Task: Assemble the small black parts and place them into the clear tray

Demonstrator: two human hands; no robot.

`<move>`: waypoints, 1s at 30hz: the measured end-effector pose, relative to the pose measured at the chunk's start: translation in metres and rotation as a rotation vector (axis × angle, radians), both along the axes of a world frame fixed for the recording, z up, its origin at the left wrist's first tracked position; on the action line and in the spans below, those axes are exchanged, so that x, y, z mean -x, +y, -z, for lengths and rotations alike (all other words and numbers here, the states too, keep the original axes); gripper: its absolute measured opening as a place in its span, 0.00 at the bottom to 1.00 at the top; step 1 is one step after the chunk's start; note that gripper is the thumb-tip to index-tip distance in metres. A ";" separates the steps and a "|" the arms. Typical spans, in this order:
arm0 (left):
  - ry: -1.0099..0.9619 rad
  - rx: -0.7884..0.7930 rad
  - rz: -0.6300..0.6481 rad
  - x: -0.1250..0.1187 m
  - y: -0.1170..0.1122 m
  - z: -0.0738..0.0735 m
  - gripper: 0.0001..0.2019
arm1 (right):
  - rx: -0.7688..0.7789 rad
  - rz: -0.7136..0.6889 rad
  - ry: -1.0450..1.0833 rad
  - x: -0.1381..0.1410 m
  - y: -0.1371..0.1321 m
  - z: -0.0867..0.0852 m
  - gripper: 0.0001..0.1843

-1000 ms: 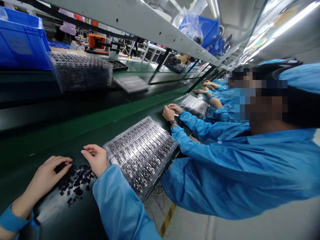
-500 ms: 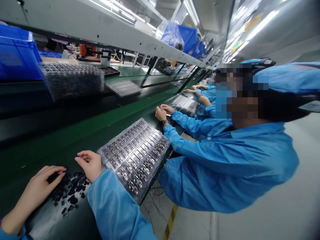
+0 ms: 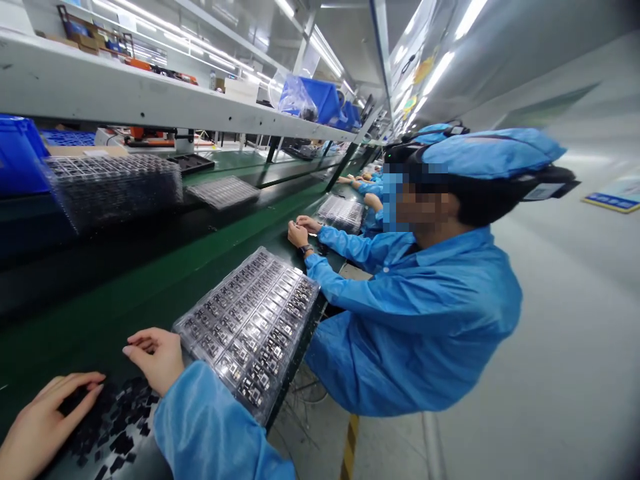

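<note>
My left hand (image 3: pixel 55 417) rests at the lower left, fingers loosely bent, with thumb and forefinger a little apart and nothing visible between them. Beside it on the dark green bench lies a loose heap of small black square pieces (image 3: pixel 123 417). On the heap's far side is my right hand (image 3: pixel 160 360), half curled, thumb near the forefinger with a gap and nothing seen in it. Against that wrist stands a clear plastic tray (image 3: pixel 193 327) with rows of small electronic boards (image 3: pixel 250 320) in its pockets. A blue sleeve covers my right forearm.
A co-worker in a blue smock (image 3: pixel 400 300) sits to the right, hands (image 3: pixel 303 230) together over the bench. Stacked clear trays (image 3: pixel 120 187), a single tray (image 3: pixel 225 191) and a blue bin (image 3: pixel 20 157) stand across the bench. A white shelf beam (image 3: pixel 165 110) runs above.
The view has swung to the right and up a little, so bench, tray and hands appear further left and lower. My hands keep nearly the same pose over the heap.
</note>
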State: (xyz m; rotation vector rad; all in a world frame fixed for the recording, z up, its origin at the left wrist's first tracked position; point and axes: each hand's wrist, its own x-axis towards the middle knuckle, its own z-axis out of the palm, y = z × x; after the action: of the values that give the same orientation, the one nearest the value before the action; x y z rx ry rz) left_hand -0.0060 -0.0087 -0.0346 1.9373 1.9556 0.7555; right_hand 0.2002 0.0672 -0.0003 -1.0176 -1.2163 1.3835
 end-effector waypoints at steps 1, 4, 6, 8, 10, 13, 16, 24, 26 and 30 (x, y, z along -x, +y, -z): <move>-0.003 -0.004 0.001 0.001 0.000 0.002 0.20 | 0.001 0.004 -0.003 0.000 0.000 0.001 0.12; -0.006 0.012 -0.001 0.003 0.000 0.005 0.21 | 0.006 0.009 -0.001 0.001 0.000 0.003 0.12; -0.001 0.028 -0.002 0.002 0.000 0.004 0.20 | 0.007 0.005 0.001 0.001 0.000 0.004 0.12; -0.001 0.025 -0.005 0.001 0.000 0.002 0.21 | 0.004 0.005 0.001 0.001 0.000 0.004 0.12; -0.009 0.020 -0.005 0.000 0.000 0.000 0.21 | -0.002 0.011 -0.004 0.001 -0.001 0.004 0.11; -0.020 0.012 -0.008 -0.003 0.000 -0.002 0.21 | -0.004 0.017 -0.019 0.001 -0.001 0.004 0.12; -0.031 -0.001 -0.012 -0.005 0.000 -0.004 0.22 | 0.002 0.007 -0.033 0.001 0.000 0.003 0.14; -0.029 -0.002 -0.001 -0.005 -0.001 -0.007 0.22 | 0.001 -0.003 -0.030 0.000 0.000 -0.001 0.21; -0.031 -0.010 -0.002 -0.005 0.000 -0.007 0.22 | 0.008 -0.011 -0.038 0.000 0.000 0.000 0.22; -0.041 -0.020 0.000 -0.006 0.000 -0.007 0.23 | 0.012 -0.005 -0.044 0.000 -0.001 0.001 0.22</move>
State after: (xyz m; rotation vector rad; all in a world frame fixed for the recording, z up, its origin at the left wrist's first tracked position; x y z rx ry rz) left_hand 0.0002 -0.0084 -0.0279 1.9175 1.9316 0.8107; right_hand 0.2000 0.0666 -0.0010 -1.0586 -1.2456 1.3802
